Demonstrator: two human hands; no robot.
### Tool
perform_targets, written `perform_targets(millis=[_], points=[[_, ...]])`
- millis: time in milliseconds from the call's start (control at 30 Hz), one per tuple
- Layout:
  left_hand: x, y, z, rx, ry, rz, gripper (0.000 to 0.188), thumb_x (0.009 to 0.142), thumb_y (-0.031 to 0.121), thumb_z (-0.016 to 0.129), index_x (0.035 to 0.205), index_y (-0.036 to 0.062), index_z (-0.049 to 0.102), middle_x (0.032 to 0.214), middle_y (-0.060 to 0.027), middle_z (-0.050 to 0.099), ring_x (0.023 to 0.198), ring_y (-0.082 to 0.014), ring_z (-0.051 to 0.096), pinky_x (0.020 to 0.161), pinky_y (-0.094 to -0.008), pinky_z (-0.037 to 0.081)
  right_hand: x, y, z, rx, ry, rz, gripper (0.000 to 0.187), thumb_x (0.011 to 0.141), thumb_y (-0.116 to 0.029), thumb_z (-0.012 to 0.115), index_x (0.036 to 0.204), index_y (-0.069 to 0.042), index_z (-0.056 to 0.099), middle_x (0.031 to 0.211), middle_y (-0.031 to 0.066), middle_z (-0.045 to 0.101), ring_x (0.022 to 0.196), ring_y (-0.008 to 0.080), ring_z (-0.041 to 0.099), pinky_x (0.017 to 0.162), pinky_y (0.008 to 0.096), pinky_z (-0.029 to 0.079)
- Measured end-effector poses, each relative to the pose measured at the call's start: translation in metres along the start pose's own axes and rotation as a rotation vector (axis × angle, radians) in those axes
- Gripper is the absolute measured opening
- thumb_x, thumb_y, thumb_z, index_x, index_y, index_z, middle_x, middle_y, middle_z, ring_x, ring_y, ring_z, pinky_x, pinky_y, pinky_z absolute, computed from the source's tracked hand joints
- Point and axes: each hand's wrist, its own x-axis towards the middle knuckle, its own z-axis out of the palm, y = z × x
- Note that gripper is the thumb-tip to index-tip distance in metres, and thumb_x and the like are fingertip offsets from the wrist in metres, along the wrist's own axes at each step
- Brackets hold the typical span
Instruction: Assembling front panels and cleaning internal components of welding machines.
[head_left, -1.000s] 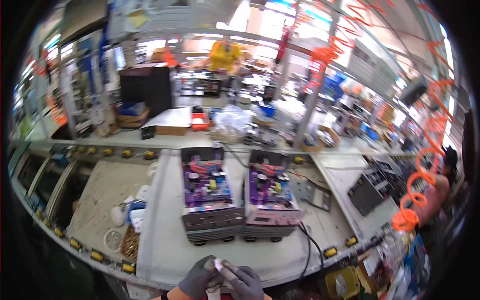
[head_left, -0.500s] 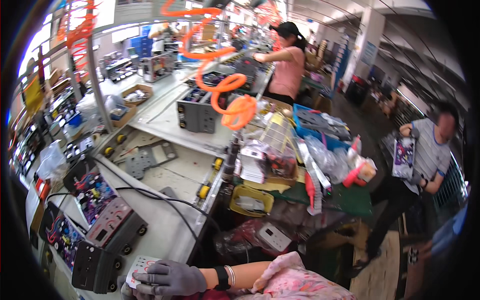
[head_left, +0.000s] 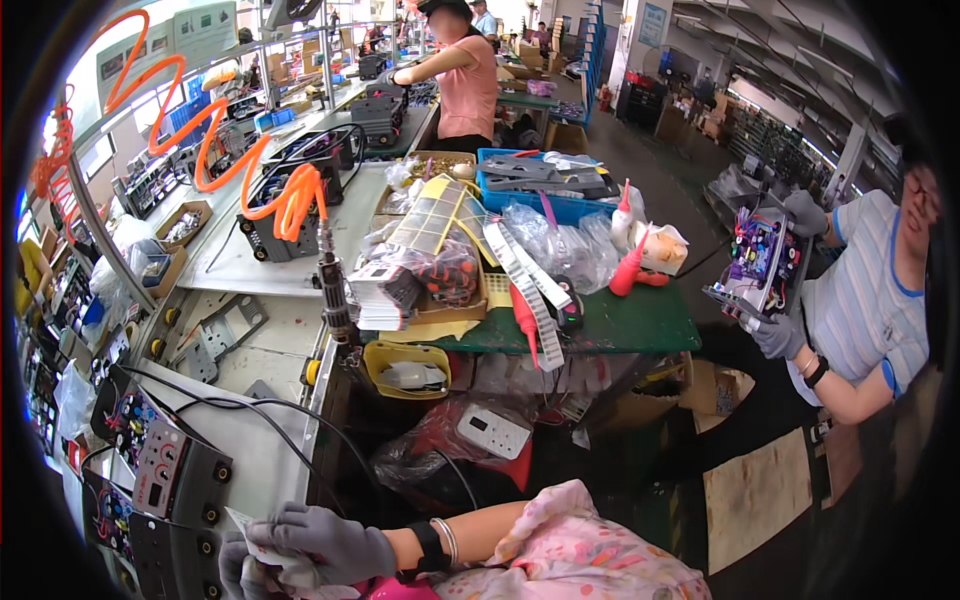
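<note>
White sheet (head_left: 262,553) — partly inside right grip (head_left: 325,545) (gloved).

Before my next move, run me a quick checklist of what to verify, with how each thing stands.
1. Left hand and right hand gloved: ok, both grey.
2. Thin white sheet-like piece gripped: ok, in the right hand's fingers.
3. Left hand's grip on that piece: cannot tell, partly hidden.
4. Loose black cables off the pale flat bench: not ok, they lie across it.
5. Grey-fronted box-shaped unit covered: not ok, circuitry exposed.
</note>
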Motion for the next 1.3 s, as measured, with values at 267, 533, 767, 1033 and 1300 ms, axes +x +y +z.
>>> perform_targets(millis=[267,533,767,1033,1300], points=[[-0.021,0.006,0.013,0.021,-0.159,0.138,0.008,0.085,0.008,0.054,0.080,0.0017,0.057,0.075,-0.0011,0.049,0.052,-0.0059,0.042,0.048,-0.0196,0.033,-0.010,-0.028,-0.018,0.185,0.069,0.046,0.035,0.088,-0.014,0.060,0.117,0.006,0.055,0.098,0.0189,0.062,0.089,0.0327,0.063,0.079,0.0362,0.050],[-0.032,0.002,0.017,0.016,-0.190,0.300,0.015,0.084,0.011,0.056,0.075,0.0001,0.055,0.088,-0.0059,0.055,0.055,-0.0066,0.045,0.051,-0.0205,0.036,-0.027,-0.040,-0.028,0.303,0.156,0.207,0.019,0.093,-0.011,0.053,0.101,0.005,0.057,0.083,0.0152,0.060,0.075,0.0185,0.058,0.069,0.0302,0.047],[-0.047,-0.001,0.000,-0.485,-0.122,0.160,0.058,0.084,0.025,0.053,0.135,0.0002,0.041,0.131,-0.0151,0.050,0.112,-0.0272,0.055,0.095,-0.0410,0.046,-0.047,-0.027,-0.031,0.427,0.201,0.380,0.016,0.093,-0.010,0.054,0.100,0.004,0.058,0.083,0.0015,0.059,0.080,0.0053,0.048,0.072,0.0238,0.044],[-0.006,-0.060,-0.069,-0.080,0.350,0.477,0.035,0.098,0.032,0.042,0.114,0.0013,0.047,0.088,-0.0090,0.056,0.079,-0.0163,0.058,0.074,-0.0305,0.049,-0.060,-0.018,-0.039,0.467,0.281,0.473,0.020,0.093,-0.013,0.052,0.102,0.004,0.059,0.088,0.0006,0.060,0.083,0.0068,0.051,0.076,0.0244,0.045],[-0.004,-0.075,-0.131,-0.058,-0.075,0.305,0.041,0.097,0.025,0.040,0.128,-0.0015,0.043,0.127,-0.0135,0.053,0.109,-0.0202,0.055,0.095,-0.0330,0.044,-0.064,-0.018,-0.044,0.407,0.275,0.501,0.019,0.093,-0.013,0.050,0.098,0.004,0.059,0.084,0.0010,0.059,0.082,0.0064,0.050,0.075,0.0241,0.044]])
